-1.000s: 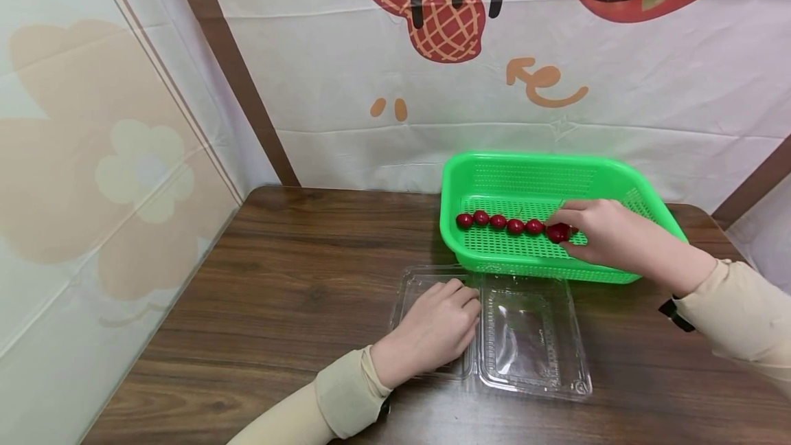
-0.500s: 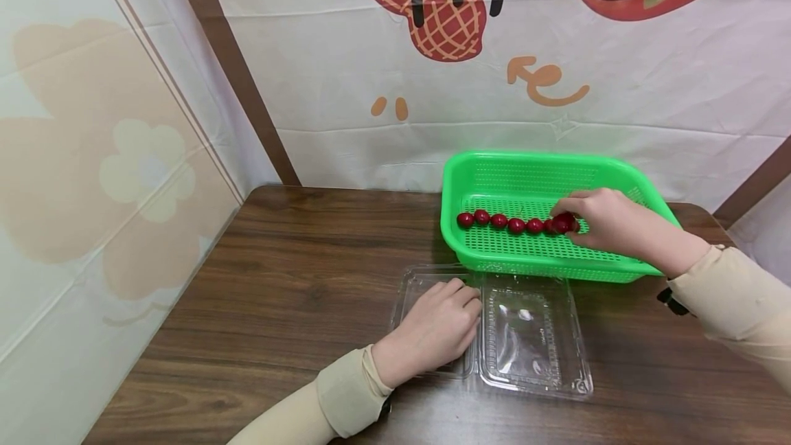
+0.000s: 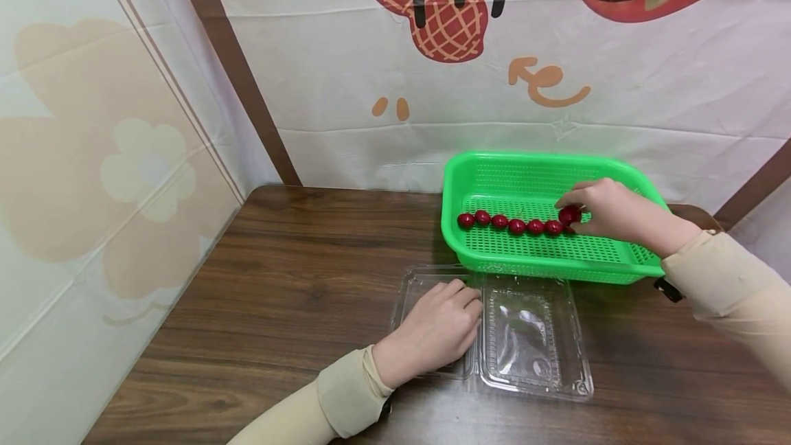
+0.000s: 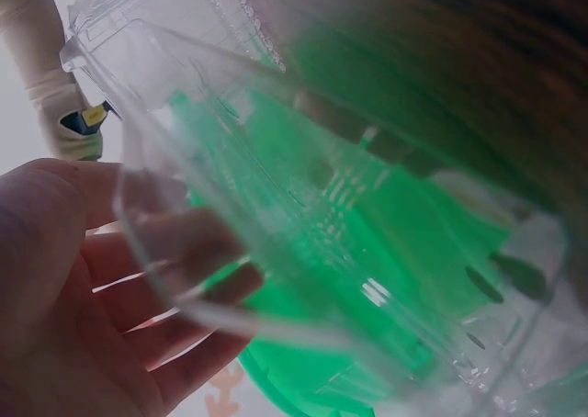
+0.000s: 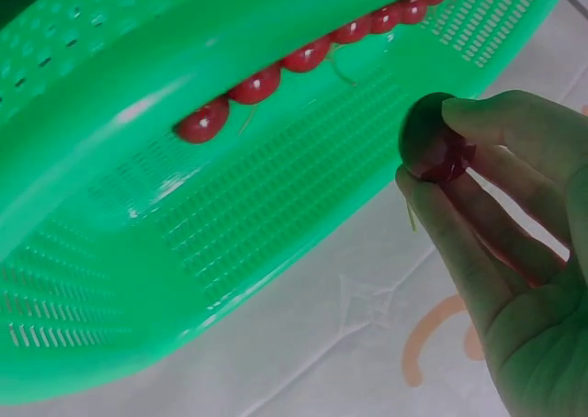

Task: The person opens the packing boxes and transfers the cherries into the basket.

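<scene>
My right hand [image 3: 608, 211] pinches a dark red cherry [image 5: 432, 137] between thumb and fingertips, a thin green stem hanging below it. This cherry is over the right end of a row of several cherries [image 3: 517, 226] in the green basket [image 3: 556, 268]. A clear plastic hinged box [image 3: 525, 335] lies opened flat in front of the basket. Over its left half rests my left hand [image 3: 432, 328], with the fingertips near the middle fold. In the left wrist view, the fairly straight fingers [image 4: 202, 238] show partly through the clear plastic wall [image 4: 138, 132].
Brown wood-grain table [image 3: 278, 294] extends left of the box and in front of it. Behind the basket hangs a printed white cloth [image 3: 334, 67], and another pale cloth [image 3: 93, 191] stands along the left side.
My right hand has moved slightly back, away from me, and a little to the right with the cherry pinched in it. The left hand stays on the box.
</scene>
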`<action>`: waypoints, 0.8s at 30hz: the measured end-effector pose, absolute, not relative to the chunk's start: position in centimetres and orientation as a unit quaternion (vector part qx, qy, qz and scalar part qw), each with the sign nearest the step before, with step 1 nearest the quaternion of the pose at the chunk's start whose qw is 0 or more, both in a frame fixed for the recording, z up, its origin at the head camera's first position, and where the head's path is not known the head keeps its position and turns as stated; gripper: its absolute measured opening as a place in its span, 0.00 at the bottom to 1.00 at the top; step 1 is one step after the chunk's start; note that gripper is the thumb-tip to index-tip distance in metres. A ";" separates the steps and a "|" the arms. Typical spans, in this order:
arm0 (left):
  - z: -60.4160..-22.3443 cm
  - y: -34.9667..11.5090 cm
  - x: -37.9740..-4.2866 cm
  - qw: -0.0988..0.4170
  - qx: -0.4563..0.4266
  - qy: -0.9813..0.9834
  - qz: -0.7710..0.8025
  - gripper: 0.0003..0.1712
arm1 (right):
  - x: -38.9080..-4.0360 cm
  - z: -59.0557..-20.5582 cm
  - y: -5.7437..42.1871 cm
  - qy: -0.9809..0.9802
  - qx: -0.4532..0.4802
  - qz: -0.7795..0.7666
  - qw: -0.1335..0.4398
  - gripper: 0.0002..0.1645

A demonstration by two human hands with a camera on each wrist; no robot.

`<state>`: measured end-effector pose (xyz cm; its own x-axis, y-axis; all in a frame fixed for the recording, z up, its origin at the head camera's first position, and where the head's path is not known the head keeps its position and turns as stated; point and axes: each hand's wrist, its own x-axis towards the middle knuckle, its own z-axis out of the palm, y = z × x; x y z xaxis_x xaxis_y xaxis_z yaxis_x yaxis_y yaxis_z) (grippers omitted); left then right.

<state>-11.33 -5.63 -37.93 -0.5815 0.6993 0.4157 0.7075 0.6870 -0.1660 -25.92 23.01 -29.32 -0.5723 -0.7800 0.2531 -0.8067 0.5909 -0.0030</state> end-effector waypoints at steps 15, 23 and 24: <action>-38.0 -5.7 -11.3 0.237 -0.396 -0.887 -0.009 0.11 | -28.3 -29.5 24.0 -0.892 0.444 0.032 0.080 0.14; -37.9 -5.8 -11.3 0.237 -0.396 -0.887 -0.003 0.12 | -29.6 -29.9 24.6 -0.904 0.424 0.027 0.054 0.15; -37.9 -5.8 -11.3 0.236 -0.396 -0.887 -0.003 0.12 | -29.8 -29.9 24.6 -0.906 0.419 0.027 0.049 0.16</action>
<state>-11.35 -5.76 -37.90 -0.5738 0.7022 0.4216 0.7047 0.6856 -0.1826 -29.77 24.63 -29.91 -0.6442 -0.7567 0.1115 -0.7620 0.6475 -0.0085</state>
